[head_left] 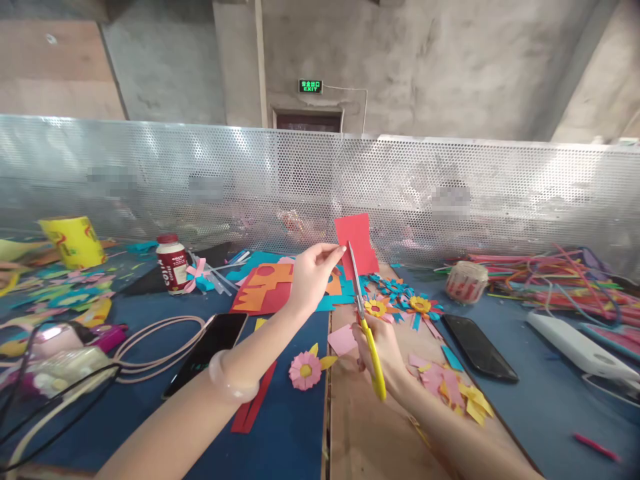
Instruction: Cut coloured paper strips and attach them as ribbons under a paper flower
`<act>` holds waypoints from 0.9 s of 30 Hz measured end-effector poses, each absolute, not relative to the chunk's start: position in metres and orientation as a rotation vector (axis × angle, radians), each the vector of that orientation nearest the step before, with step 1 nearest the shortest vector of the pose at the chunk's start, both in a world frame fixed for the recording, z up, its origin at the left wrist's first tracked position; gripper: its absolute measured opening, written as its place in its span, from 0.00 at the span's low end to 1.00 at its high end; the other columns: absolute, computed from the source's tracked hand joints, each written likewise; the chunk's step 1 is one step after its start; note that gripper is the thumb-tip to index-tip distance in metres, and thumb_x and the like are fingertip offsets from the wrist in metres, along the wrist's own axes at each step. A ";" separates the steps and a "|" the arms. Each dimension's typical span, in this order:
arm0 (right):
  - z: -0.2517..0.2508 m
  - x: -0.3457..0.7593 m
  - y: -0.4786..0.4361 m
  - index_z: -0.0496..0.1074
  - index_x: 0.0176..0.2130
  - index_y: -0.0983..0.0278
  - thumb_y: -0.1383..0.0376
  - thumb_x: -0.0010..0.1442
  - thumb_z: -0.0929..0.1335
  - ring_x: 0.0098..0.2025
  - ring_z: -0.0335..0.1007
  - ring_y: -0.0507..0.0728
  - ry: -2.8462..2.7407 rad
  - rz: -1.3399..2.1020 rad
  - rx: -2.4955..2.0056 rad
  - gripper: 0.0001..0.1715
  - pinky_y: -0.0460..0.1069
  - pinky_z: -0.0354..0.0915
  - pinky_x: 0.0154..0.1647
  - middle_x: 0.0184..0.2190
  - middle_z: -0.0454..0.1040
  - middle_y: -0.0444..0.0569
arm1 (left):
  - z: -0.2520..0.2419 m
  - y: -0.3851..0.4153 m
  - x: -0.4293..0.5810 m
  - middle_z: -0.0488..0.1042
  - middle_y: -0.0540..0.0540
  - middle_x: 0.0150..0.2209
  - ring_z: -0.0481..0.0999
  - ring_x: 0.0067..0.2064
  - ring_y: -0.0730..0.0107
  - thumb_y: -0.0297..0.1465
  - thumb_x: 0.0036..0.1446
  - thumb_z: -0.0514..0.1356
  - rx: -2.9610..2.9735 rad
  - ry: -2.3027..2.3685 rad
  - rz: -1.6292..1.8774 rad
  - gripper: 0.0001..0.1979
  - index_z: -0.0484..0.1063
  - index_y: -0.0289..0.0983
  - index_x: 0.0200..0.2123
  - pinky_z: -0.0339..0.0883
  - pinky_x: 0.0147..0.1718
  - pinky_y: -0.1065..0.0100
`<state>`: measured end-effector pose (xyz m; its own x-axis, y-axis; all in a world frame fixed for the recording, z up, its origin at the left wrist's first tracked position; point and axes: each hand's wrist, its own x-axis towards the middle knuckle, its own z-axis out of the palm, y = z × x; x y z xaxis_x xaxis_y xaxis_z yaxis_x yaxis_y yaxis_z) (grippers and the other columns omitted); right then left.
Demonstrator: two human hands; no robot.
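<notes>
My left hand (314, 275) pinches the left edge of a red sheet of paper (361, 241), held up above the table. My right hand (381, 350) grips yellow-handled scissors (373, 357), their blades pointing up and lying across the lower left part of the sheet. Whether the blades are parted is hard to make out. Below the hands, a pink paper flower (305, 371) with a yellow centre lies on the blue surface. A pink paper piece (343, 339) is beside my right hand. Blue and yellow paper flowers (419, 305) lie behind it.
Orange and red cut sheets (265, 287) lie behind my left arm. A phone (480, 347) and paper scraps (450, 387) are on the right; another phone (205, 353) is on the left. A bottle (173, 265), a tape roll (466, 281) and a perforated metal panel (210, 180) stand farther back.
</notes>
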<state>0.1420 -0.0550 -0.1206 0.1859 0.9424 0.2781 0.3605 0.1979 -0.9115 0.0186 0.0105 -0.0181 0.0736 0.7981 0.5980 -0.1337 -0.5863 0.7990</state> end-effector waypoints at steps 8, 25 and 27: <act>-0.121 0.137 -0.056 0.57 0.25 0.63 0.60 0.53 0.61 0.16 0.54 0.48 -1.381 0.676 -1.387 0.10 0.43 0.52 0.16 0.16 0.56 0.38 | -0.017 0.009 0.019 0.75 0.47 0.27 0.73 0.26 0.71 0.38 0.51 0.62 1.625 0.709 1.593 0.10 0.74 0.37 0.31 0.67 0.26 0.69; -0.111 0.132 -0.060 0.58 0.27 0.63 0.60 0.49 0.61 0.26 0.56 0.51 -1.384 0.659 -1.332 0.08 0.46 0.56 0.27 0.23 0.62 0.42 | -0.017 0.008 0.022 0.74 0.48 0.24 0.72 0.26 0.72 0.37 0.49 0.62 1.654 0.762 1.525 0.09 0.74 0.36 0.28 0.66 0.24 0.70; -0.110 0.130 -0.060 0.55 0.26 0.62 0.60 0.50 0.60 0.24 0.54 0.50 -1.356 0.643 -1.334 0.08 0.45 0.54 0.24 0.21 0.59 0.40 | -0.017 0.008 0.022 0.75 0.47 0.26 0.73 0.27 0.71 0.37 0.49 0.62 1.651 0.751 1.528 0.09 0.74 0.36 0.29 0.67 0.25 0.69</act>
